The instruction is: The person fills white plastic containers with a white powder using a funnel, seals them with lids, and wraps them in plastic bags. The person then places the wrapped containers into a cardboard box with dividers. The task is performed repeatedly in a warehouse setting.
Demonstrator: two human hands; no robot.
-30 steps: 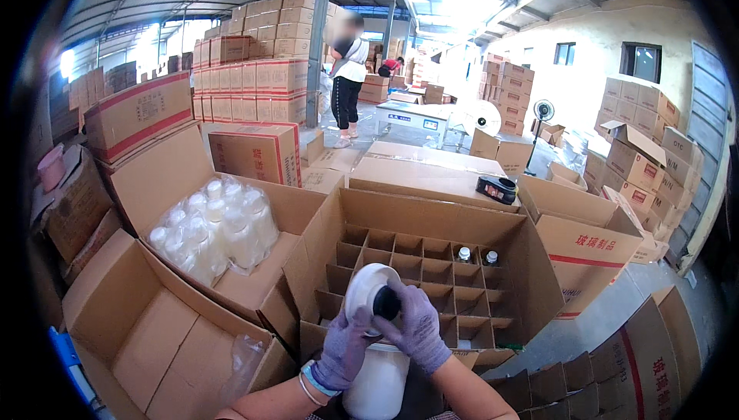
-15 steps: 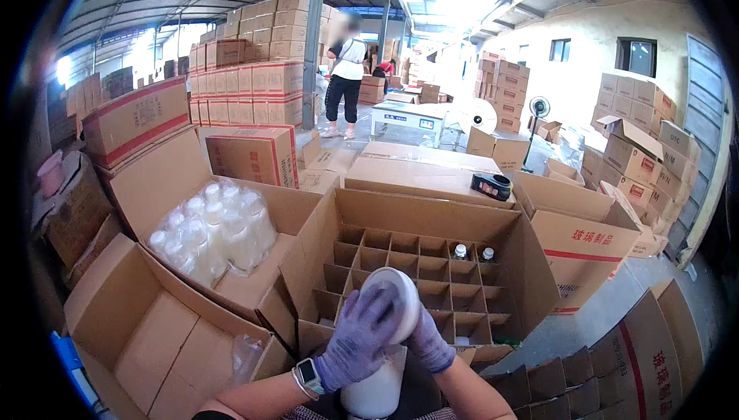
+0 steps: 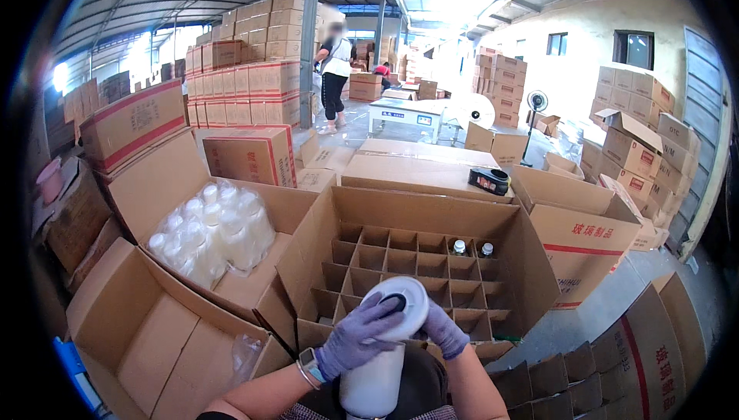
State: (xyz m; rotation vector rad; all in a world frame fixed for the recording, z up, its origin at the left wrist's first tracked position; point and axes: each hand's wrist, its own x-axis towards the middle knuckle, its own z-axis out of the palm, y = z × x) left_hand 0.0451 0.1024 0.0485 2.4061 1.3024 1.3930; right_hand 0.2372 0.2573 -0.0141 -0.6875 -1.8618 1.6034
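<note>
Gloved in purple-grey, my left hand [image 3: 358,337] is closed over a white round disc-shaped piece [image 3: 416,304] with a dark ring at its middle. Its fingers reach that dark centre. My right hand [image 3: 446,331] grips the disc's right edge, its fingertips partly hidden. Beneath the disc, over my lap, stands a whitish cylinder [image 3: 372,383]; I cannot tell whether the two are joined. Just beyond my hands is an open carton [image 3: 419,208] with cardboard dividers [image 3: 373,257]. Two capped bottles [image 3: 459,248] stand in its far right cells.
Plastic-wrapped white bottles [image 3: 212,227] fill part of an open carton at left; another open carton [image 3: 154,339] lies nearer. A black tape dispenser [image 3: 489,180] rests on a flat carton. Folded dividers [image 3: 554,381] lie at lower right. A person [image 3: 334,73] stands farther back.
The disc has tipped and come slightly lower and to the right, so its dark centre now shows. My right hand has shifted right. The person behind has moved left.
</note>
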